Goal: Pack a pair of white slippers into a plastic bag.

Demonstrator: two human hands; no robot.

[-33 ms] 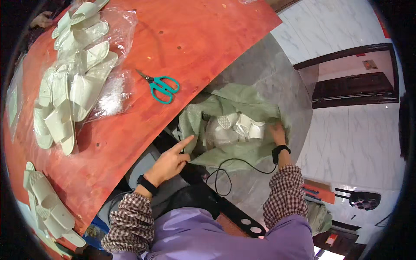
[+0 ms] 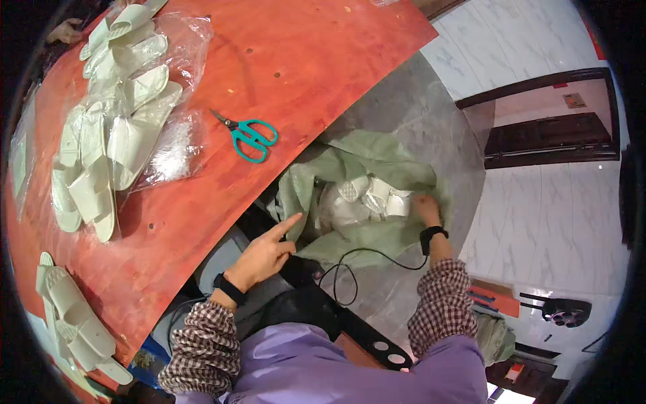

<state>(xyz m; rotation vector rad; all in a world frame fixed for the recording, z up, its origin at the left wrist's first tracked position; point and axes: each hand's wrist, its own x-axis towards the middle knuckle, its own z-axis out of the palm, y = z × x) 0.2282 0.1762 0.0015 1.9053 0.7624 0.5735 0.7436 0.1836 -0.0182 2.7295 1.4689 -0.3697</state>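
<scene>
My left hand (image 2: 260, 254) points its index finger toward the near left rim of a green woven sack (image 2: 346, 249); its other fingers are loosely bent, and it holds nothing. Over the sack's right side is my right hand (image 2: 426, 211), fingers curled in; whether they hold the sack's edge cannot be made out. White slippers (image 2: 378, 195) in clear plastic lie inside the sack mouth, close to the right hand. On the orange-red table (image 2: 316, 60) lie teal-handled scissors (image 2: 252, 138), blades apart, and several pale slippers (image 2: 134, 145) in clear bags.
More pale slippers (image 2: 81, 316) lie at the table's near left. A small clear bag (image 2: 176, 151) sits beside the bagged pile. Another person's hand (image 2: 66, 31) shows at the far left. A black cable (image 2: 356, 252) runs from my right wristband across the grey floor (image 2: 410, 87).
My right hand has shifted slightly left over the sack, and its fingers look more curled. The left hand stays almost still.
</scene>
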